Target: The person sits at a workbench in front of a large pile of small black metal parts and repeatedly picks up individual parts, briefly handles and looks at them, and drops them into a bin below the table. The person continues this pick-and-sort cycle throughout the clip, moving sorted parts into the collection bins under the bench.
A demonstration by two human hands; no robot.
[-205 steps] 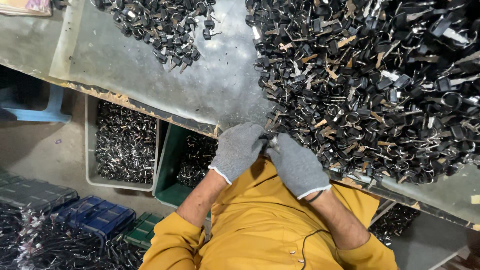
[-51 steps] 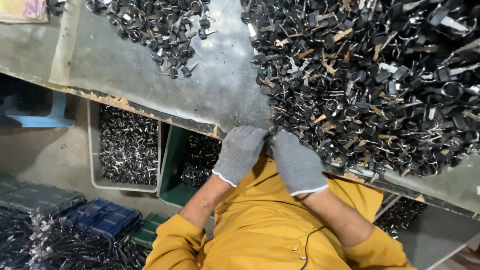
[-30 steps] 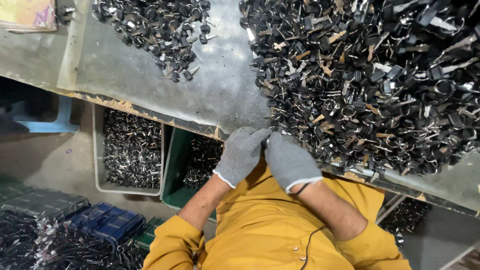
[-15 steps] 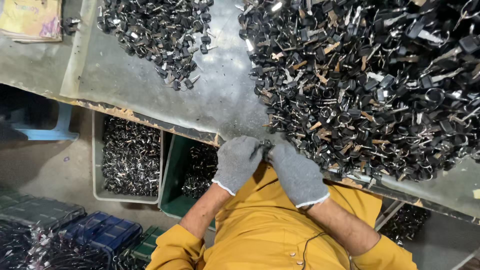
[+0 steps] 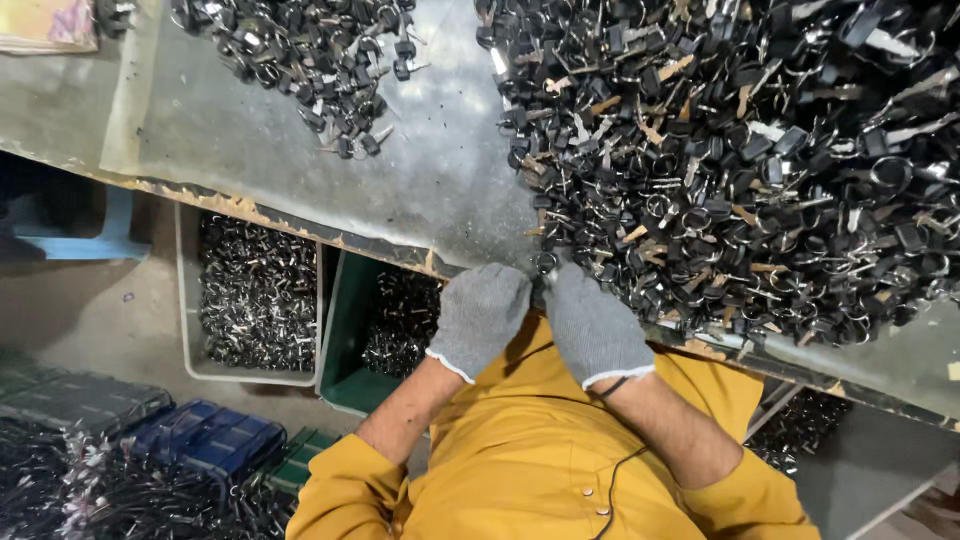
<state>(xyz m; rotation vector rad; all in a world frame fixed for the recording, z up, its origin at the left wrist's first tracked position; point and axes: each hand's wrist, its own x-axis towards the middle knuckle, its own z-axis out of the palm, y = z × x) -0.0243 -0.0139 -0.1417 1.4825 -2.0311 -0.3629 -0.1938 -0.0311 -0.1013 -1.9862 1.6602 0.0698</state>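
Compared with half a second ago, both gloved hands sit almost in the same place at the table edge, only a little nearer to each other.

From the left: a grey bin (image 5: 250,300) full of metal parts stands under the table at 9 o'clock from the hands, then a green bin (image 5: 352,330) just beside it. On the grey table (image 5: 440,190), a small heap of parts (image 5: 300,60) lies at 11 o'clock. The left hand (image 5: 480,315) and the right hand (image 5: 595,325) meet fingertip to fingertip, pinching together one small dark piece (image 5: 545,265) at the table edge. Both are closed around it, though the gloves hide the exact grip. The large pile of dark parts (image 5: 730,160) spreads at 1 o'clock.

I think the piece could slip, because the thick gloves are clumsy and it is held right over the edge; it would drop towards the bins below.
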